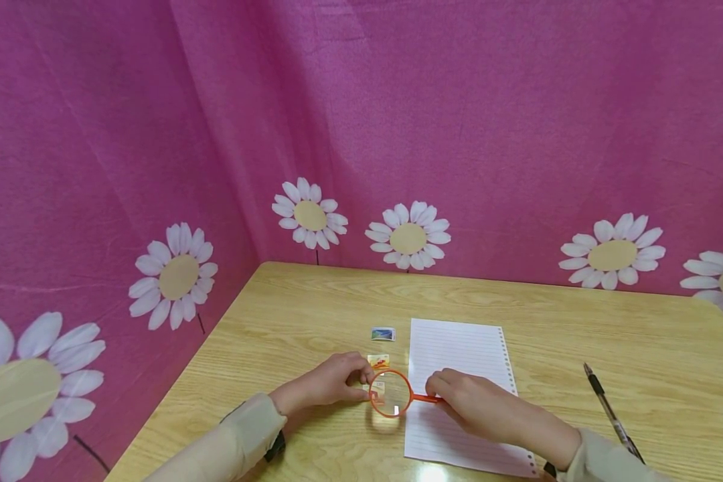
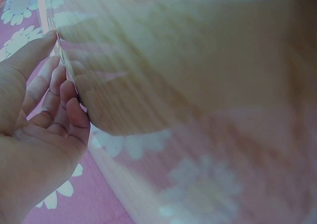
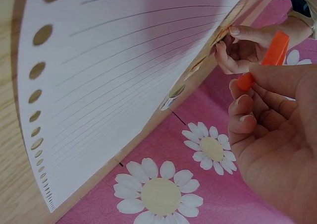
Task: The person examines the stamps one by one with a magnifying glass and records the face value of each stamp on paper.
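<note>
My right hand (image 1: 476,405) pinches the orange handle of a magnifying glass (image 1: 412,396) between thumb and fingers. Its round lens is held low over the table, overlapping a pale postage stamp (image 1: 378,387). At that stamp's left side is my left hand (image 1: 331,381), thumb and forefinger apart, fingertips right at its edge. In the left wrist view the left hand's fingers (image 2: 57,80) bend loosely against the tabletop. A yellow and red stamp (image 1: 378,361) lies just beyond, and a blue-green stamp (image 1: 383,333) farther back.
Under my right hand lies a lined, hole-punched sheet of paper (image 1: 452,348). A black pen (image 1: 611,408) rests on the wooden table (image 1: 313,301) to the right. Pink cloth (image 1: 458,120) with printed daisies hangs behind the table and along its left side.
</note>
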